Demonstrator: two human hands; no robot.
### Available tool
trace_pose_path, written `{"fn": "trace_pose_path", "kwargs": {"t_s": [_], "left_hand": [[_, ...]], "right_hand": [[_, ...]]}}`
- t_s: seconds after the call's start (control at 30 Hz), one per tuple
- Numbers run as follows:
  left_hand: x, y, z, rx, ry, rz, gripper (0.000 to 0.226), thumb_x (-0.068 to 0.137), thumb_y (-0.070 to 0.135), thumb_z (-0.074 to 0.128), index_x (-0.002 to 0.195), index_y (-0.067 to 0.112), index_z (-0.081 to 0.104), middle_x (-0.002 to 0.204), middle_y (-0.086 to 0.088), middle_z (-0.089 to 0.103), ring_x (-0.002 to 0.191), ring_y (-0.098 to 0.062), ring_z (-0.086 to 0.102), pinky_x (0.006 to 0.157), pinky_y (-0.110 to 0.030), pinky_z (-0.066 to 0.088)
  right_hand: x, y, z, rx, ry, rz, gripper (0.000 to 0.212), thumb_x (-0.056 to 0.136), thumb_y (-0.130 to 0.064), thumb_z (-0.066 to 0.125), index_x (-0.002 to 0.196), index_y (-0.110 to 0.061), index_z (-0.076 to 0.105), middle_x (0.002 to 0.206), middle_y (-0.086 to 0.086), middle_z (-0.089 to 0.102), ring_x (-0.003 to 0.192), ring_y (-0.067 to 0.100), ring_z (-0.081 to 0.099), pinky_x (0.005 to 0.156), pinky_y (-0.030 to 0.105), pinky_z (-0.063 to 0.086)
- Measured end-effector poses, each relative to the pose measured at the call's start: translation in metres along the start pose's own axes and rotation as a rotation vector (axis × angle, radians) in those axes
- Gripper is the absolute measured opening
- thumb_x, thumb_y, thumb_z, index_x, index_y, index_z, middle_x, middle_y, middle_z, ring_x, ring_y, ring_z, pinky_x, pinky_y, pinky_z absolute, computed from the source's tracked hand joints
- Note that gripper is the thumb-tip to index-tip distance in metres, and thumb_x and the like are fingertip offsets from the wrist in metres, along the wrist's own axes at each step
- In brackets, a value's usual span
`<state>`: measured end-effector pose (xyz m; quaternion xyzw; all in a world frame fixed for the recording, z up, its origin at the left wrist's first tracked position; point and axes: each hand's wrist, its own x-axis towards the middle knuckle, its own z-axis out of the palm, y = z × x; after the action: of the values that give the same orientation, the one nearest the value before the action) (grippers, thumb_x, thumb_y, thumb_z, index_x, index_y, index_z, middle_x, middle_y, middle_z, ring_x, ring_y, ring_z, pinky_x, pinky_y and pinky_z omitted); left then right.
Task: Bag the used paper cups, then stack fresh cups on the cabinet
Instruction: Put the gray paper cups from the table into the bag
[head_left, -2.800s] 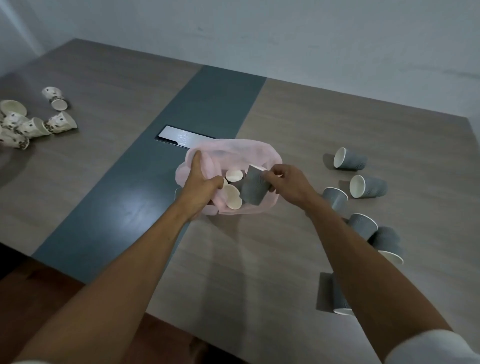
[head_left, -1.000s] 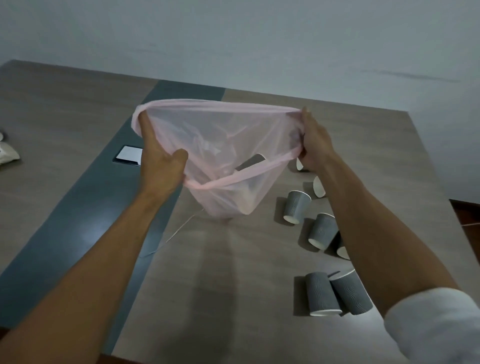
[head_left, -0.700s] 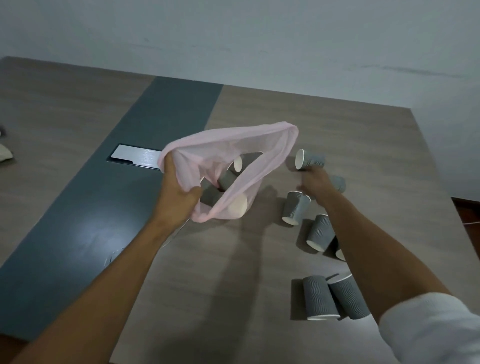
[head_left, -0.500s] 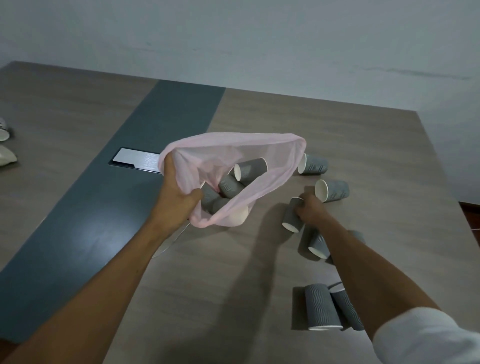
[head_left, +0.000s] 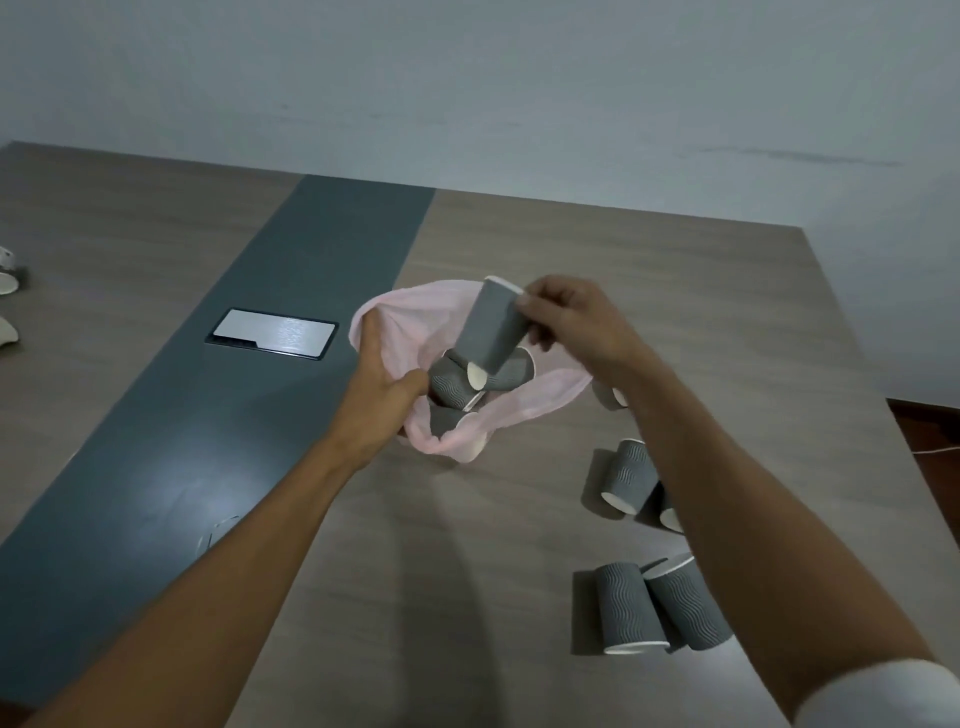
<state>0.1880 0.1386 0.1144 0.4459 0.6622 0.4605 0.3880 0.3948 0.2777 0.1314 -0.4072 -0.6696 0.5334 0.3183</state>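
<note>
Right hand (head_left: 571, 325) pinches grey cup (head_left: 491, 332) over pink bag (head_left: 524, 410) gripped by left hand (head_left: 382, 384); wood table (head_left: 415, 545), pale wall (head_left: 467, 88).

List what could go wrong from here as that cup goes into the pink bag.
1. The left hand grips only one side of the bag, so its slack far rim may sag and the cup held by the right hand could land outside.
2. The bag lies low and open on the table; the cups inside might roll back out.
</note>
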Motion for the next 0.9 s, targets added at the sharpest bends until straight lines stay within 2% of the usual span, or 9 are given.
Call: {"fn": "trace_pose_path", "kwargs": {"t_s": [0.13, 0.2, 0.3, 0.4, 0.47, 0.53, 0.67, 0.8, 0.9], "left_hand": [[0.005, 0.009, 0.006, 0.009, 0.027, -0.005, 0.092, 0.067, 0.03, 0.062, 0.149, 0.04, 0.023, 0.134, 0.004, 0.048, 0.124, -0.027, 0.053, 0.085, -0.058, 0.059], [0.007, 0.011, 0.008, 0.023, 0.034, -0.018, 0.096, 0.07, 0.03, 0.064, 0.153, 0.044, 0.016, 0.137, 0.008, 0.046, 0.125, -0.023, 0.051, 0.087, -0.058, 0.059], [0.01, 0.01, 0.016, 0.011, 0.037, -0.002, 0.088, 0.086, 0.007, 0.059, 0.155, 0.04, 0.014, 0.115, 0.017, 0.049, 0.101, -0.01, 0.059, 0.075, -0.057, 0.062], [0.008, 0.01, 0.025, 0.013, 0.048, 0.005, 0.087, 0.091, -0.003, 0.053, 0.158, 0.032, 0.011, 0.101, 0.015, 0.051, 0.081, 0.009, 0.067, 0.073, -0.045, 0.061], [0.008, 0.008, 0.028, 0.034, 0.054, 0.005, 0.083, 0.091, -0.004, 0.053, 0.157, 0.03, 0.013, 0.088, 0.022, 0.055, 0.066, 0.02, 0.061, 0.072, -0.04, 0.058], [0.009, 0.003, 0.027, 0.055, 0.059, 0.038, 0.079, 0.089, 0.003, 0.057, 0.149, 0.037, 0.019, 0.1, 0.033, 0.052, 0.083, 0.019, 0.059, 0.071, -0.034, 0.057], [0.011, -0.002, 0.02, 0.027, 0.054, 0.038, 0.079, 0.088, 0.002, 0.056, 0.145, 0.042, 0.02, 0.123, 0.021, 0.042, 0.106, 0.006, 0.049, 0.066, -0.023, 0.053], [0.013, -0.006, 0.015, 0.037, 0.035, 0.018, 0.088, 0.084, 0.0, 0.054, 0.155, 0.036, 0.018, 0.127, 0.01, 0.047, 0.099, 0.007, 0.054, 0.065, -0.029, 0.056], [0.013, -0.007, 0.016, 0.091, 0.013, 0.014, 0.088, 0.085, -0.001, 0.054, 0.155, 0.038, 0.017, 0.121, 0.013, 0.048, 0.103, -0.004, 0.056, 0.067, -0.031, 0.054]], "right_hand": [[-0.011, 0.024, 0.01, -0.035, 0.007, 0.105, 0.02, 0.097, 0.001, 0.057, 0.111, -0.006, 0.069, 0.104, 0.006, 0.07, 0.078, 0.019, 0.074, 0.066, 0.032, 0.059], [-0.018, 0.031, -0.011, -0.107, 0.184, 0.165, 0.022, 0.091, 0.003, 0.049, 0.093, -0.007, 0.068, 0.084, 0.004, 0.069, 0.061, 0.016, 0.069, 0.05, 0.028, 0.05], [-0.032, 0.066, -0.058, -0.492, 0.339, 0.386, 0.019, 0.081, -0.005, 0.053, 0.073, -0.004, 0.07, 0.058, 0.009, 0.065, 0.049, 0.023, 0.061, 0.052, 0.03, 0.049], [-0.052, 0.116, -0.083, -0.753, 0.078, 0.663, 0.014, 0.087, -0.004, 0.058, 0.09, 0.004, 0.069, 0.08, 0.021, 0.075, 0.068, 0.035, 0.075, 0.067, 0.045, 0.063], [-0.064, 0.147, -0.083, -0.723, 0.012, 0.718, 0.015, 0.092, -0.008, 0.061, 0.103, 0.002, 0.061, 0.098, 0.02, 0.07, 0.083, 0.04, 0.074, 0.075, 0.05, 0.063], [-0.073, 0.17, -0.077, -0.683, 0.054, 0.704, 0.021, 0.094, -0.015, 0.061, 0.106, 0.002, 0.059, 0.101, 0.017, 0.065, 0.091, 0.041, 0.072, 0.079, 0.049, 0.062], [-0.074, 0.175, -0.077, -0.741, 0.052, 0.64, 0.021, 0.089, -0.016, 0.065, 0.099, 0.0, 0.074, 0.104, 0.019, 0.074, 0.101, 0.035, 0.068, 0.079, 0.035, 0.052], [-0.06, 0.088, -0.091, -0.599, 0.02, 0.514, 0.019, 0.086, -0.015, 0.065, 0.068, -0.009, 0.063, 0.065, 0.006, 0.056, 0.06, 0.023, 0.051, 0.053, 0.027, 0.037], [-0.058, 0.023, -0.069, -0.345, -0.052, 0.328, 0.018, 0.086, -0.013, 0.064, 0.069, -0.014, 0.059, 0.056, -0.002, 0.047, 0.052, 0.014, 0.04, 0.046, 0.025, 0.029]]}}
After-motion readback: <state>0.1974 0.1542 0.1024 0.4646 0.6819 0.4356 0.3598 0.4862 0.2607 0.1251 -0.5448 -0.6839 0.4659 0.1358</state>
